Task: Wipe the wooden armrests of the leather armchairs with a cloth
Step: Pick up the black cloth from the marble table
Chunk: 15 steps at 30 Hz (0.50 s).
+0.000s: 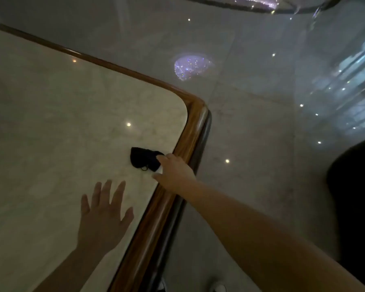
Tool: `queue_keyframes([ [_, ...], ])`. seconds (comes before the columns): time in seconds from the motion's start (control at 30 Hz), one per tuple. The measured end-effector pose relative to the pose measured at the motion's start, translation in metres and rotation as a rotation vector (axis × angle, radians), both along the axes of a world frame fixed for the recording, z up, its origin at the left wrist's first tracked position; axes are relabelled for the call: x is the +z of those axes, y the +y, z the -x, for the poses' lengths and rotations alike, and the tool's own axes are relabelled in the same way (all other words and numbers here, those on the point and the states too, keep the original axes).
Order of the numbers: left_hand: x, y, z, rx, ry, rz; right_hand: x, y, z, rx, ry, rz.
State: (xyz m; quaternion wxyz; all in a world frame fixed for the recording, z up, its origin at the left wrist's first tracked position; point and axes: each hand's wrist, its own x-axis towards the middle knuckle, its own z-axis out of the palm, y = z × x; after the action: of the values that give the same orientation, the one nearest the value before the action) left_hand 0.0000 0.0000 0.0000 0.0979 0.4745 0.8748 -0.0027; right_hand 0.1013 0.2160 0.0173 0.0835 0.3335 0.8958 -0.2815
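A small dark cloth (143, 159) lies bunched on a pale marble tabletop (61, 123), close to the table's wooden rim (190, 135). My right hand (173, 171) reaches across the rim and its fingertips touch the cloth's right side; whether the fingers grip it is unclear. Something small and white shows under the fingers. My left hand (104, 216) is open, fingers spread, flat on or just above the marble nearer to me. No armchair or armrest shows in this view.
The table's rounded wooden corner (200, 108) juts toward a glossy grey tiled floor (251, 144) that mirrors ceiling lights. A dark rounded shape (354, 197) stands at the right edge. A shoe tip (218, 287) shows at the bottom.
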Motion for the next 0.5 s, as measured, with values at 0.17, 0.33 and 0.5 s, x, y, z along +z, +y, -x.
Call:
queue_keyframes([
  [0.17, -0.081, 0.027, 0.031, 0.0, -0.011, 0.112, -0.073, 0.027, 0.065, 0.07, -0.009, -0.006],
  [0.33, -0.132, 0.048, 0.041, -0.025, 0.016, 0.082, -0.122, 0.04, 0.089, 0.241, -0.124, -0.221],
  [0.5, -0.145, 0.054, 0.038, 0.0, 0.08, -0.002, -0.122, 0.053, 0.092, 0.248, -0.056, -0.222],
])
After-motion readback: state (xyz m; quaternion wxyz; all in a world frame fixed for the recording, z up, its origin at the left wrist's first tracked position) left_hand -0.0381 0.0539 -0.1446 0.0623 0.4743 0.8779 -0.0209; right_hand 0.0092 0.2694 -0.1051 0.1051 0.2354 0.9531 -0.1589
